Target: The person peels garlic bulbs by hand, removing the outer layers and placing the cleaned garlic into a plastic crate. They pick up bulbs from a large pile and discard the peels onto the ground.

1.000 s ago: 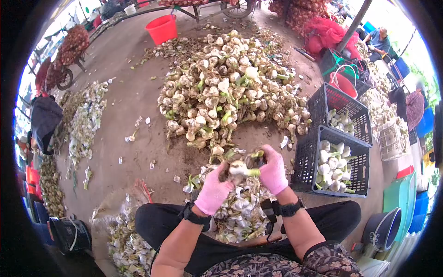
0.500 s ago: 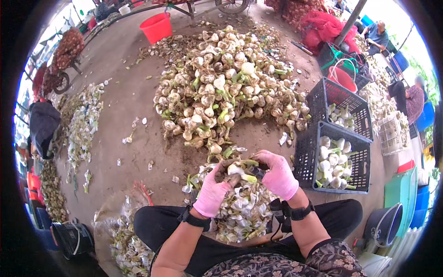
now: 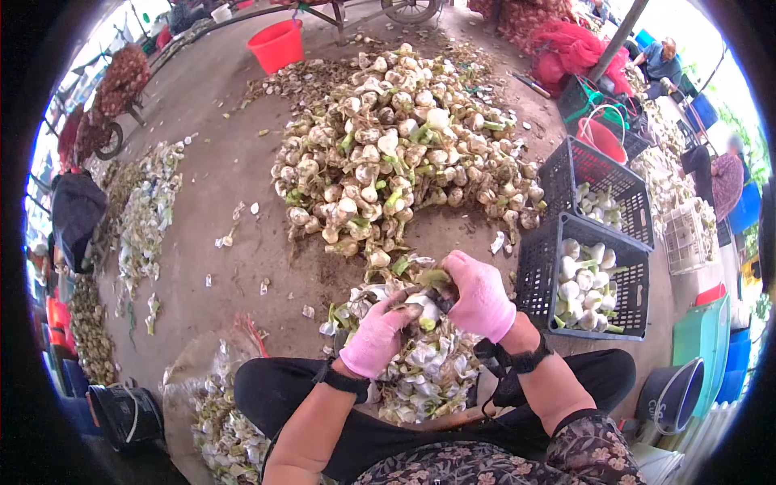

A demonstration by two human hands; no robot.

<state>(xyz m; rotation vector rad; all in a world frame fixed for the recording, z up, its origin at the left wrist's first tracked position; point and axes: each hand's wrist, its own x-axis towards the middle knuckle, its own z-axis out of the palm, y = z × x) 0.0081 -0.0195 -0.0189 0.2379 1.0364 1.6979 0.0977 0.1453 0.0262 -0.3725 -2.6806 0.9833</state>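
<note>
My left hand [image 3: 378,335], in a pink glove with dirty fingertips, is closed round a white garlic bulb [image 3: 423,305] above a heap of peelings [image 3: 427,376] between my legs. My right hand [image 3: 480,297], gloved in pink too, is pinched on a greenish garlic stalk [image 3: 435,279] just above the bulb. Its fingertips are partly hidden. In front lies a large pile of untrimmed garlic [image 3: 388,153] with soil and roots on it.
At the right stand a black crate [image 3: 533,279] of cleaned garlic and a second crate [image 3: 558,174] behind it. A red bucket [image 3: 276,47] stands beyond the pile. Two people [image 3: 661,63] [image 3: 727,182] sit at the far right. A black bucket [image 3: 669,396] is at the lower right.
My right hand has moved up and slightly left, and its fingers now pinch the stalk. My left hand still holds the bulb, which has turned in its fingers.
</note>
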